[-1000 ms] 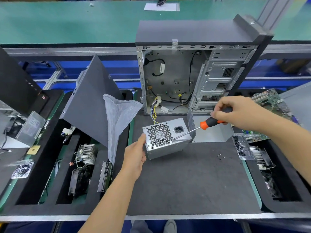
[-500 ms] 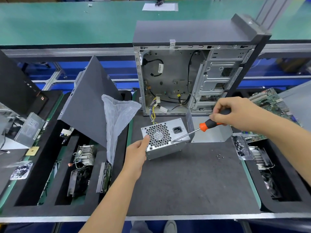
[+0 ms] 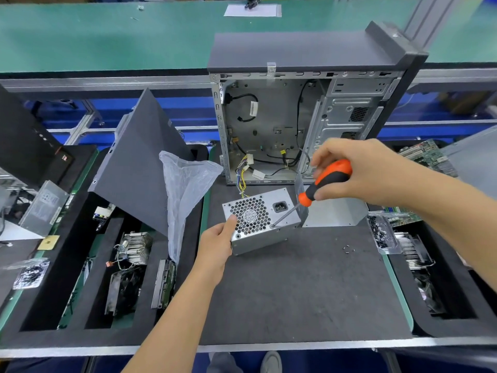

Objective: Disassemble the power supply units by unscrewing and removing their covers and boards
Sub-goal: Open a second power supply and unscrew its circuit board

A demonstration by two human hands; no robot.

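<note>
The right hand (image 3: 357, 173) is wrapped around the orange-and-black handle of a screwdriver (image 3: 324, 184), whose shaft slants down to a screw at the lower edge of the fan face of the power supply unit (image 3: 261, 219). The left hand (image 3: 217, 242) grips the unit's near left corner, thumb lying on the fan grille, and steadies it tilted on the dark work mat (image 3: 295, 286). A bundle of coloured wires (image 3: 242, 181) runs from the back of the unit toward the open computer case (image 3: 271, 130) standing just behind it. A bent metal sheet (image 3: 333, 214) lies touching the unit's right side; whether it is a removed cover I cannot tell. A few loose screws (image 3: 347, 249) rest on the mat to the right. Judging from this, the unit is out of the case but unscrewing is underway; cover and board removal remain.
</note>
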